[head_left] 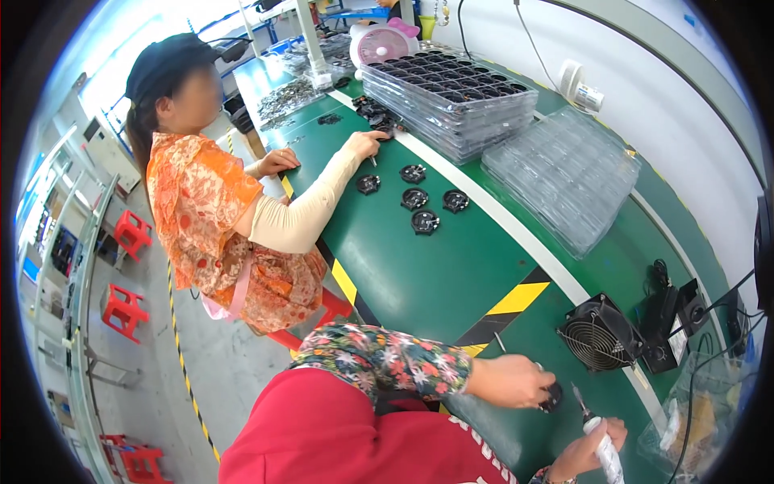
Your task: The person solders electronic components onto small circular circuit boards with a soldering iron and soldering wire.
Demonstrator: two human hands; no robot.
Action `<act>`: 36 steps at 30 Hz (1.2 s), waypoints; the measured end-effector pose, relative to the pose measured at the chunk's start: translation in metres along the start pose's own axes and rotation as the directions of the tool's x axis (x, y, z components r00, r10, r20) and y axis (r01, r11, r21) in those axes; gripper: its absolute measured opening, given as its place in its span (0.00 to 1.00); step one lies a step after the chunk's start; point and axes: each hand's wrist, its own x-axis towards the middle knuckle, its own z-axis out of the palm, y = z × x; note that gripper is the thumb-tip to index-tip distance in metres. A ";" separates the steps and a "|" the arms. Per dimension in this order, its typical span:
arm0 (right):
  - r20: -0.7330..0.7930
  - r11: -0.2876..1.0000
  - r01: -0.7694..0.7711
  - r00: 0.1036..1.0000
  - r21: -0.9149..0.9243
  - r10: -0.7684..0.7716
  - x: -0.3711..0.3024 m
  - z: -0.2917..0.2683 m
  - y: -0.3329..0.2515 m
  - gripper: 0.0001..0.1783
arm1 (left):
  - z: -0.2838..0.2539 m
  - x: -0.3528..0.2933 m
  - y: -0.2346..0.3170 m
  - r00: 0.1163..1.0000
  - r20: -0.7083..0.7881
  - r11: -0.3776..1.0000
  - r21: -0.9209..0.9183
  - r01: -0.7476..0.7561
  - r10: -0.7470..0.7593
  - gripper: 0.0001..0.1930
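Observation:
My left hand [512, 382], at the end of a floral sleeve, is closed on a small black round part [551, 397] over the green table. A thin metal rod [500, 343] sticks up beside that hand; whether I hold it too, I cannot tell. Lower right, my right hand [595, 450] wraps round the white handle of a soldering iron [606, 458]. Its thin metal tip points up and left, a little apart from the black part. Several similar black round parts, among them one nearer piece [425, 223], lie farther off on the table.
A co-worker in orange reaches a hand [367, 145] toward a pile of black parts [375, 111]. Stacked clear trays [451, 121] hold dark round pieces; clear trays [564, 173] lie beside them. A black fan [598, 332], cables and a plastic bag [697, 411] line the right side.

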 end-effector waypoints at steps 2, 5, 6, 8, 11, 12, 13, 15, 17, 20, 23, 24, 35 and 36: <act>-0.047 0.998 0.023 0.999 0.055 -0.020 0.002 0.001 -0.003 0.05 | 0.014 0.020 0.022 0.993 0.022 0.993 -0.040 -0.111 0.112 0.19; -0.122 0.999 0.034 0.992 -0.015 -0.036 0.005 0.006 0.001 0.06 | 0.053 0.029 0.054 0.975 0.040 0.968 -0.140 -0.210 0.217 0.29; -0.113 0.999 0.034 0.993 -0.019 -0.036 0.004 0.006 0.003 0.06 | 0.053 0.029 0.058 0.977 0.053 0.967 -0.163 -0.197 0.208 0.25; -0.065 0.998 -0.057 0.996 0.022 0.059 0.003 0.004 0.004 0.05 | 0.050 0.027 0.051 0.972 0.059 0.955 -0.209 -0.212 0.229 0.22; -0.053 0.999 -0.033 0.998 0.034 0.035 0.002 0.004 0.008 0.04 | 0.049 0.024 0.048 0.962 0.042 0.925 -0.292 -0.245 0.268 0.16; -0.032 0.998 -0.047 0.998 0.042 0.048 0.001 0.004 0.007 0.05 | 0.048 0.024 0.047 0.961 0.048 0.925 -0.287 -0.248 0.273 0.16; -0.041 0.998 -0.050 0.998 0.029 0.051 0.000 0.004 0.009 0.05 | 0.045 0.024 0.045 0.961 0.054 0.928 -0.280 -0.247 0.272 0.16; 0.014 0.995 -0.059 0.998 0.079 0.058 -0.002 0.004 0.011 0.05 | 0.038 0.025 0.044 0.942 0.147 0.924 -0.291 -0.249 0.300 0.18; 0.016 0.994 -0.083 0.997 0.075 0.082 -0.004 0.005 0.011 0.06 | 0.033 0.023 0.046 0.937 0.181 0.931 -0.269 -0.245 0.299 0.18; 0.048 0.993 -0.076 0.996 0.096 0.071 -0.007 0.006 0.010 0.06 | 0.033 0.019 0.046 0.941 0.149 0.928 -0.271 -0.257 0.305 0.17; 0.043 0.994 -0.077 0.996 0.083 0.074 -0.007 0.004 0.007 0.06 | 0.034 0.020 0.048 0.939 0.140 0.926 -0.261 -0.271 0.314 0.16; 0.037 0.995 -0.057 0.998 0.086 0.054 -0.006 0.004 0.006 0.06 | 0.034 0.020 0.048 0.936 0.138 0.923 -0.265 -0.280 0.323 0.16; 0.180 0.994 0.007 0.983 0.109 -0.027 0.003 0.012 0.017 0.06 | 0.018 0.022 0.044 0.956 0.161 0.965 -0.135 -0.225 0.245 0.08; 0.104 0.990 0.066 0.991 0.126 -0.079 0.007 0.012 0.012 0.06 | 0.023 0.027 0.046 0.955 0.115 0.957 -0.136 -0.256 0.272 0.08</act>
